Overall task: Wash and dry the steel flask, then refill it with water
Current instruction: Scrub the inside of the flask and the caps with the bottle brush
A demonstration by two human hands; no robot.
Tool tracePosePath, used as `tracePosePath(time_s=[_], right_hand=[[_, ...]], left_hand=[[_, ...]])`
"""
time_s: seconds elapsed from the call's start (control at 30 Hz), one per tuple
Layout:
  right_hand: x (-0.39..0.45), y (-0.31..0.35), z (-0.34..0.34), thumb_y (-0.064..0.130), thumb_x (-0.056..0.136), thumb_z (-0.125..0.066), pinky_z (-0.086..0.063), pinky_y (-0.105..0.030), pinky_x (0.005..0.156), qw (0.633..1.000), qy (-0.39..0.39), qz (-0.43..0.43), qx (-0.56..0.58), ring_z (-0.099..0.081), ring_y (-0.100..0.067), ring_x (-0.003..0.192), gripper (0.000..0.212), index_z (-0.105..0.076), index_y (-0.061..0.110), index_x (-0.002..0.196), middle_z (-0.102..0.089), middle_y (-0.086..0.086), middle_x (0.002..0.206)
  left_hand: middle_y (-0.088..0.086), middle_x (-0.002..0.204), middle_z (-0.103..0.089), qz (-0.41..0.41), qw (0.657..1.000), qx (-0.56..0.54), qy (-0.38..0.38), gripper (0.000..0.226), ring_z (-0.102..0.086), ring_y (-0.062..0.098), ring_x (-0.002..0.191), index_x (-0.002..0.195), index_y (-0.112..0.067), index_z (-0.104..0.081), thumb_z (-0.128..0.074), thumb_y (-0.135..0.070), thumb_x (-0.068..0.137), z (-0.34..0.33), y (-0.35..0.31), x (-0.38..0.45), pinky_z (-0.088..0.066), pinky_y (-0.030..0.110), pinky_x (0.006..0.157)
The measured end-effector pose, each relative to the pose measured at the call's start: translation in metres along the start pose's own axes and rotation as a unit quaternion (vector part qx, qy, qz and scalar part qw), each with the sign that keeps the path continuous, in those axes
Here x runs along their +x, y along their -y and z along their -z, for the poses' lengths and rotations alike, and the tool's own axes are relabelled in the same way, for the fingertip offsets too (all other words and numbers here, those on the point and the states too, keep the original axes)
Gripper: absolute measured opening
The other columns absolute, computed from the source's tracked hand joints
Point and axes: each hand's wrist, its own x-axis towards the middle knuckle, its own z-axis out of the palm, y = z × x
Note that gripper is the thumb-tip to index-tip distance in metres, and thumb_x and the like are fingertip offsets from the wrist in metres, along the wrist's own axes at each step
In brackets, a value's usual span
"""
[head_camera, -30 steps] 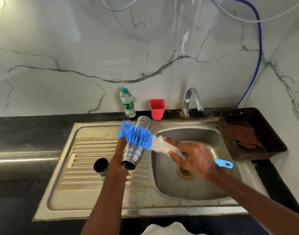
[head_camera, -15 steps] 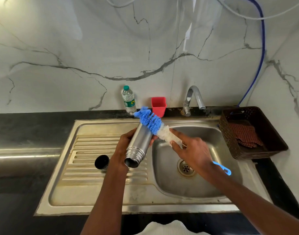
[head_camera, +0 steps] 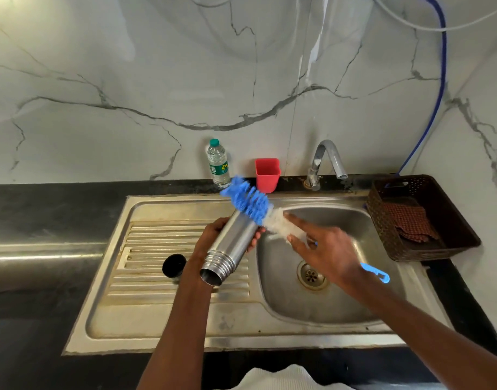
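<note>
Leftmost, a black cap (head_camera: 174, 266) sits off the flask on the drainboard. Next, the left hand (head_camera: 213, 240) wraps the steel flask (head_camera: 230, 246), tilted over the sink (head_camera: 340, 302) – likely so runoff drains – while the right hand (head_camera: 323, 251) grips the bottle brush (head_camera: 258, 211) across its base.

Flask (head_camera: 232, 243) over drainboard (head_camera: 146, 266), cap (head_camera: 174, 266) left, basket (head_camera: 427, 220) right of sink (head_camera: 340, 305)

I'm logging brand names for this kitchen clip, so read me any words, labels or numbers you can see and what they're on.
Nothing can be read.
Bottle: its label has a green and yellow mark, too small and blurred to read.
Flask: no print shows on the visible side.
Red cup, brush and basket: no text seen.
</note>
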Motion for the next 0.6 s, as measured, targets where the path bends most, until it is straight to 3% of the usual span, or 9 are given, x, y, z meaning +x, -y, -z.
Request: tracePosePath(time_s=[0.1,0.17,0.23,0.27,0.33,0.37,0.43,0.5,0.6], right_hand=[[-0.031,0.015,-0.008,0.048,0.093,-0.061,-0.050,-0.022,0.051,0.989,-0.004,0.141,0.035,-0.056,-0.008,0.051,0.055,-0.055,0.041,0.147,-0.063,0.011,0.066],[-0.037,0.017,-0.014,0.044,0.093,-0.063,-0.046,-0.021,0.050,0.982,-0.024,0.182,0.038,-0.053,-0.008,0.050,0.052,-0.060,0.033,0.144,-0.060,0.010,0.064],[-0.026,0.022,-0.017,0.048,0.094,-0.062,-0.049,-0.025,0.055,0.992,-0.034,0.120,-0.004,-0.062,-0.012,0.057,0.054,-0.052,0.045,0.147,-0.067,0.007,0.069],[-0.019,0.024,-0.019,0.052,0.095,-0.062,-0.053,-0.030,0.062,0.999,-0.023,0.044,-0.020,-0.069,-0.018,0.067,0.055,-0.047,0.053,0.147,-0.071,0.004,0.074],[-0.007,0.021,-0.025,0.057,0.094,-0.063,-0.055,-0.037,0.077,0.994,0.012,-0.105,-0.002,-0.072,-0.028,0.089,0.054,-0.042,0.064,0.144,-0.077,-0.002,0.091],[-0.007,0.021,-0.027,0.058,0.094,-0.063,-0.055,-0.038,0.081,0.991,0.015,-0.130,0.008,-0.072,-0.029,0.093,0.054,-0.042,0.065,0.143,-0.078,-0.003,0.095],[-0.014,0.031,-0.026,0.056,0.095,-0.062,-0.056,-0.036,0.076,0.997,0.018,-0.074,-0.006,-0.073,-0.023,0.084,0.056,-0.041,0.063,0.146,-0.077,0.000,0.090],[-0.035,0.040,-0.026,0.052,0.096,-0.060,-0.055,-0.030,0.059,0.999,0.001,0.054,-0.003,-0.064,-0.012,0.061,0.058,-0.041,0.055,0.151,-0.072,0.009,0.076],[-0.054,0.039,-0.031,0.046,0.097,-0.063,-0.047,-0.026,0.048,0.990,0.008,0.137,0.033,-0.051,-0.007,0.054,0.056,-0.049,0.043,0.151,-0.058,0.012,0.070]], left_hand=[[0.006,0.096,-0.082,-0.128,0.982,0.014,-0.141,0.042,-0.080,0.019,0.078,0.121,-0.010,-0.065,-0.063,-0.044,0.096,0.034,0.029,-0.016,-0.064,0.035,0.064],[-0.003,0.084,-0.081,-0.182,0.971,-0.023,-0.154,0.042,-0.079,0.012,0.076,0.115,-0.014,-0.064,-0.070,-0.047,0.090,0.042,0.035,-0.025,-0.063,0.031,0.062],[0.010,0.106,-0.081,-0.116,0.988,-0.019,-0.099,0.062,-0.079,0.025,0.093,0.123,-0.007,-0.068,-0.089,-0.040,0.074,0.029,0.021,-0.021,-0.066,0.042,0.075],[0.019,0.119,-0.075,-0.077,0.996,-0.016,-0.043,0.071,-0.075,0.034,0.100,0.131,-0.002,-0.066,-0.093,-0.033,0.073,0.017,0.010,-0.019,-0.064,0.049,0.084],[0.030,0.130,-0.064,-0.029,0.999,-0.027,-0.006,0.076,-0.071,0.042,0.099,0.146,0.005,-0.055,-0.084,-0.029,0.084,0.007,-0.004,-0.006,-0.060,0.051,0.089],[0.032,0.132,-0.062,-0.013,1.000,-0.010,-0.013,0.070,-0.071,0.044,0.098,0.148,0.006,-0.052,-0.074,-0.029,0.091,0.006,-0.006,-0.003,-0.060,0.051,0.089],[0.031,0.129,-0.065,0.006,0.999,0.004,-0.034,0.059,-0.072,0.045,0.098,0.140,0.007,-0.059,-0.066,-0.029,0.094,0.013,-0.002,-0.013,-0.060,0.051,0.089],[0.019,0.110,-0.076,-0.029,0.997,-0.017,-0.072,0.050,-0.074,0.033,0.092,0.121,0.000,-0.072,-0.077,-0.036,0.086,0.032,0.011,-0.028,-0.063,0.043,0.083],[0.005,0.067,-0.069,-0.093,0.992,-0.055,-0.070,0.056,-0.067,0.014,0.056,0.091,0.000,-0.077,-0.096,-0.045,0.066,0.062,0.023,-0.038,-0.059,0.026,0.055]])
